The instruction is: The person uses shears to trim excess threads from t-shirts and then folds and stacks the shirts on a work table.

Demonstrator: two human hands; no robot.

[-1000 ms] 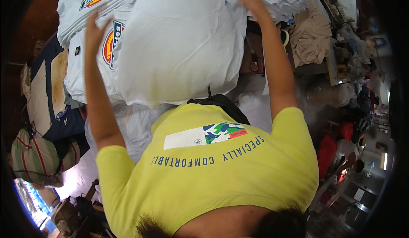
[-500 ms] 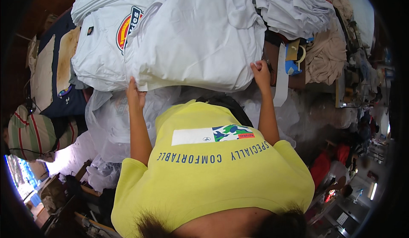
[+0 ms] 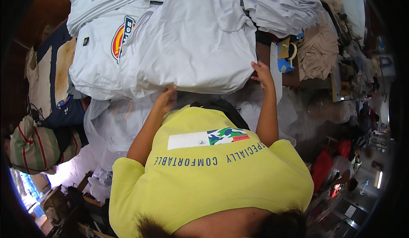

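A white T-shirt (image 3: 196, 46) lies spread over the work surface in front of me, its near hem hanging at the edge. My left hand (image 3: 165, 100) is at the middle of that hem, fingers closed on the fabric. At the shirt's near right corner, my right hand (image 3: 263, 75) pinches the cloth between thumb and fingers. Left of the spread shirt, and partly under it, lies another white shirt with a red, yellow and dark blue printed logo (image 3: 121, 39).
Folded white shirts (image 3: 106, 10) are stacked at the far left, more white garments (image 3: 281, 7) at the far right. Beige cloth (image 3: 318, 52) lies beside a tape roll (image 3: 292, 52) and a blue item (image 3: 284, 65). Clear plastic bags (image 3: 110, 123) hang below the near edge. A striped bundle (image 3: 36, 144) sits left.
My left hand has moved right along the hem, from the shirt's left side toward its middle. My right hand stays at the right corner. The view has shifted slightly.
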